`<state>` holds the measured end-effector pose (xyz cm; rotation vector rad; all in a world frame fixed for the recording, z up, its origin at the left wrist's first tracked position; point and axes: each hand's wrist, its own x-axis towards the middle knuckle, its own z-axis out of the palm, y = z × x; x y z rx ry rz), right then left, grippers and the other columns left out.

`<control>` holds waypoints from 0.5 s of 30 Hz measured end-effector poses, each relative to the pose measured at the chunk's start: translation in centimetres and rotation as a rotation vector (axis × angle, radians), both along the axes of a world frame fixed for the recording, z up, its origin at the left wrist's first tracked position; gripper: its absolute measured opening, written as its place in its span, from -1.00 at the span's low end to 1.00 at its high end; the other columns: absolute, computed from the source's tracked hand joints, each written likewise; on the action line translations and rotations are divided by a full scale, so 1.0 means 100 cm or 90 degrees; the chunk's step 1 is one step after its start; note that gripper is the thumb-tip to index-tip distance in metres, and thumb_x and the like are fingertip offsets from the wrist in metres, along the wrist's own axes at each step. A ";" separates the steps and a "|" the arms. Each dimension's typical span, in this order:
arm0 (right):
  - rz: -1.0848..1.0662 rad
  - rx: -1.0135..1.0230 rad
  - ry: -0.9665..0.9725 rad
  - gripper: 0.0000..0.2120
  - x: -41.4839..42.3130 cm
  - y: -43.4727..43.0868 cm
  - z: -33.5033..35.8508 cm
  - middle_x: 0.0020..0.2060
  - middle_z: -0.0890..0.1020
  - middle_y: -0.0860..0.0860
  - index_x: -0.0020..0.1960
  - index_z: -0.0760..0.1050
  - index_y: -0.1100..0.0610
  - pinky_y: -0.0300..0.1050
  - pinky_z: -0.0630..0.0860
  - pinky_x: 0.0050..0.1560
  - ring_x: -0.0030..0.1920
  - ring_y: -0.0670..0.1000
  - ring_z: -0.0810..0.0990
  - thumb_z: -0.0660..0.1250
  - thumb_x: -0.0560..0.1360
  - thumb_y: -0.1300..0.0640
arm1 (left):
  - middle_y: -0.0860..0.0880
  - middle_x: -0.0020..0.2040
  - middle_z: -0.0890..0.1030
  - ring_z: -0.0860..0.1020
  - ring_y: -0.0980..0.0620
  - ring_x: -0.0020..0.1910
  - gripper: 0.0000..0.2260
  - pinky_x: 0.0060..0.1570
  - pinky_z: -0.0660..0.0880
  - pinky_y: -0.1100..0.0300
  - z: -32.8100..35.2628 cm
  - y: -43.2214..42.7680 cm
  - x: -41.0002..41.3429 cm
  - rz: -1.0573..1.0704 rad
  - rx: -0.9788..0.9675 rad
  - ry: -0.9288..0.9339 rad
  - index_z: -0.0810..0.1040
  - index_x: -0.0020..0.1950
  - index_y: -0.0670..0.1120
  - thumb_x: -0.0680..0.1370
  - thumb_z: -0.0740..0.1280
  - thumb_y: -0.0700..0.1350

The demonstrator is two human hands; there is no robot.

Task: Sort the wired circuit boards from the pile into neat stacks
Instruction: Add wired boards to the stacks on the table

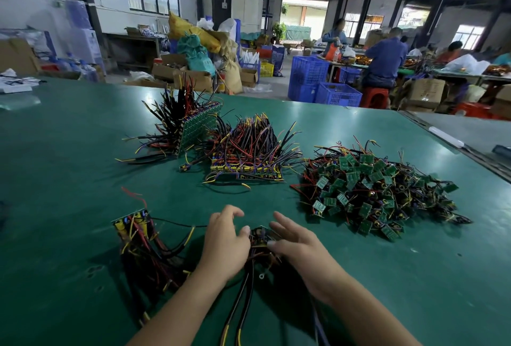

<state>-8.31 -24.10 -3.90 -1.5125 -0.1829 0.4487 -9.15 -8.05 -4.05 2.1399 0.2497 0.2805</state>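
A loose pile of small green wired circuit boards (370,193) lies on the green table (69,179) at the right. One wired circuit board (260,233) sits near the front edge between my hands, its black wires trailing toward me. My left hand (224,237) holds its left edge with the thumb, fingers curled above it. My right hand (298,246) pinches its right side between thumb and fingers. A short row of boards (135,224) stands at my left. A flat stack (246,171) and an upright stack (193,129) sit further back.
The table's right edge borders a grey bench (470,129). Beyond the far edge stand blue crates (337,93), cardboard boxes (193,77) and sacks. Several people work at tables at the back right. White papers (16,82) lie at the far left corner.
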 end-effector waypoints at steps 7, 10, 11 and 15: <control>-0.138 -0.020 -0.032 -0.24 -0.006 0.016 -0.005 0.32 0.48 0.05 0.46 0.30 -0.03 -0.16 0.47 0.22 0.27 -0.06 0.50 0.51 0.38 0.34 | -0.08 0.13 0.45 0.53 0.03 0.06 -0.58 -0.04 0.52 0.12 0.012 -0.010 -0.003 0.067 -0.478 0.066 0.45 0.01 -0.08 0.48 0.01 -0.54; -0.174 0.023 -0.002 -0.31 -0.007 0.017 -0.005 0.12 0.63 0.00 0.35 0.40 -0.09 -0.27 0.54 -0.08 0.03 -0.06 0.66 0.57 0.32 0.26 | -0.13 0.14 0.48 0.58 0.02 0.03 -0.63 -0.17 0.52 0.20 0.016 -0.012 -0.002 0.063 -0.574 0.051 0.45 0.03 -0.14 0.49 0.11 -0.57; -0.179 0.038 0.013 -0.33 -0.006 0.017 -0.005 0.04 0.68 0.02 0.33 0.43 -0.09 -0.26 0.56 -0.13 -0.03 -0.03 0.69 0.58 0.30 0.24 | -0.15 0.14 0.49 0.60 0.00 0.01 -0.65 -0.21 0.53 0.21 0.017 -0.012 -0.003 0.051 -0.605 0.046 0.45 0.04 -0.16 0.49 0.16 -0.58; -0.136 0.162 0.096 -0.30 -0.007 0.019 -0.003 -0.06 0.72 0.15 0.28 0.49 0.04 -0.11 0.60 -0.20 -0.09 0.13 0.72 0.59 0.16 0.13 | -0.19 0.12 0.48 0.65 -0.04 -0.02 -0.64 -0.27 0.57 0.22 0.019 -0.018 -0.006 0.001 -0.660 0.026 0.42 0.05 -0.19 0.46 0.15 -0.61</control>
